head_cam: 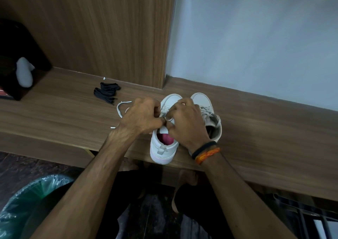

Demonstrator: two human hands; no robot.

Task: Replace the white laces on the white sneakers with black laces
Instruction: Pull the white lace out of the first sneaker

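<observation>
Far left: a black box (16,59) stands at the end of the wooden shelf (64,118), with a white sock (24,72) hanging at its front. Below, on the floor, a bin lined with a green plastic bag (31,200).

Left of centre: the black laces (107,92) lie bundled on the shelf near the wood-grain panel (109,34), well apart from my hands. Just beside them, a loose stretch of white lace (121,109) curves across the shelf toward my left hand.

Centre: my left hand (141,117), fingers curled, pinches the white lace over the tongue of the left sneaker (162,147). This sneaker sits at the shelf's front edge, heel toward me, its pink insole visible.

Right of centre: my right hand (186,121), fingers likewise curled, grips the same lace at the eyelets, thumb tips of both hands nearly touching. A black band and an orange thread bracelet (207,153) circle that wrist.

Right: the second sneaker (210,118) stands touching the first, its white lacing in place, partly hidden behind my right hand. Behind it, a pale wall (256,37).
</observation>
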